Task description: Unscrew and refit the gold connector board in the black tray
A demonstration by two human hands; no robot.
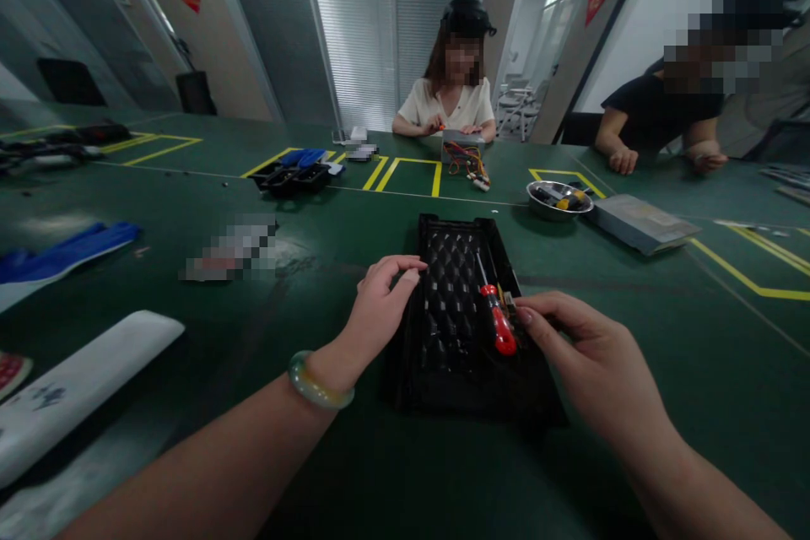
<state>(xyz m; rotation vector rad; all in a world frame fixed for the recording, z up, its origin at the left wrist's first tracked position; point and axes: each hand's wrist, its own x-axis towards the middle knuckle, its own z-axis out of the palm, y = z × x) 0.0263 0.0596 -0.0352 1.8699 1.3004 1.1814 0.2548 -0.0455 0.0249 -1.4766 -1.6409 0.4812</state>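
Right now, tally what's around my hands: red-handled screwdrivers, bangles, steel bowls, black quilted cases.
Red-handled screwdriver: 1
Bangle: 1
Steel bowl: 1
Black quilted case: 1
Total: 4

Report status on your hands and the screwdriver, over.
Left hand on black case. Right hand beside red screwdriver in case. Steel bowl beyond case.

Whatever's right at the fingertips of the right hand (588, 354) is mostly covered, just a tiny metal-and-yellow bit (507, 301) by the black case (468, 329), too small to make out. Off to the side of the left hand (380, 312), a pixelated blob (234, 249) is unreadable, and further out a white strip (76, 388) runs off the frame. The left forearm (190, 464) and right forearm (709, 481) get cut off at the bottom too.
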